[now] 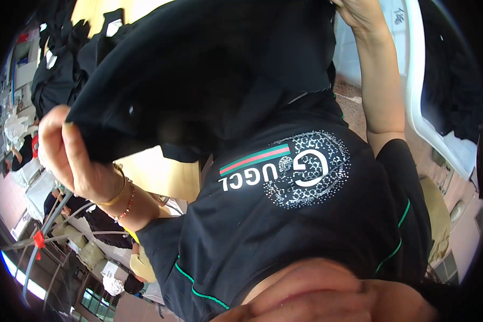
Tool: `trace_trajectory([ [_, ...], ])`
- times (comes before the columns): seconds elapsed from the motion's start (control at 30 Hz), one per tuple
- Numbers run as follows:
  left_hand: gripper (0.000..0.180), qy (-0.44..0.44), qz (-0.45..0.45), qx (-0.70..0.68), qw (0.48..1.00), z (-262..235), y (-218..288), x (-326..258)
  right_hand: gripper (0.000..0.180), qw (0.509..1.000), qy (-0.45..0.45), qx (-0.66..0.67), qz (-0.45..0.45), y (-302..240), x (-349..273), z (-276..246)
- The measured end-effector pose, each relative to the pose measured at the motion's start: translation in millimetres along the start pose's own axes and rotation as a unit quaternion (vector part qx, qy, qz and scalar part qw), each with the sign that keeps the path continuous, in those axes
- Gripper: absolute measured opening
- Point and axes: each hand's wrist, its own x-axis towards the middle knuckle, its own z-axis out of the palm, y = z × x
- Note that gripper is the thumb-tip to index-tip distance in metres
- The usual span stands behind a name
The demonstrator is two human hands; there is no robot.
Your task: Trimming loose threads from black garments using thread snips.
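A large piece of black cloth [198, 70] is stretched out in the air in front of my chest, hiding much of the table behind it. My left hand [78, 158] pinches its lower left corner between thumb and fingers. At the top edge of the picture, my right hand [357, 13] grips the cloth's far right side, its fingertips partly cut off. Whether the cloth is a finished garment or a loose panel, I cannot tell.
Behind the cloth is a pale wooden table [158, 174]. Black garments [64, 75] with white tags are heaped at its far left. A white plastic bin [415, 80] stands beside my right forearm, with more black cloth [456, 80] beyond. Metal rods with a red tie [39, 239] and other people are at left.
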Motion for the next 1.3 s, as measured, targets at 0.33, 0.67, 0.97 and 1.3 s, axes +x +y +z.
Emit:
trace_trajectory([
  [0.33, 0.012, -0.005, -0.175, 0.344, 0.923, -65, -90, -43, 0.035, 0.883, -0.117, -0.428, -0.156, 59, 84, 94],
  [0.67, 0.024, 0.027, 0.115, 0.366, 0.923, 37, -57, -41, 0.042, 0.755, -0.270, -0.509, -0.312, 18, -40, 75],
  [0.97, 0.042, -0.079, 0.046, 0.373, 0.923, 58, -82, -32, 0.041, 0.858, -0.222, -0.369, -0.281, 27, -26, 45],
  [1.3, 0.072, -0.078, -0.103, 0.220, 0.967, 57, -74, -22, 0.058, 0.788, -0.260, -0.444, -0.337, 29, -51, 91],
])
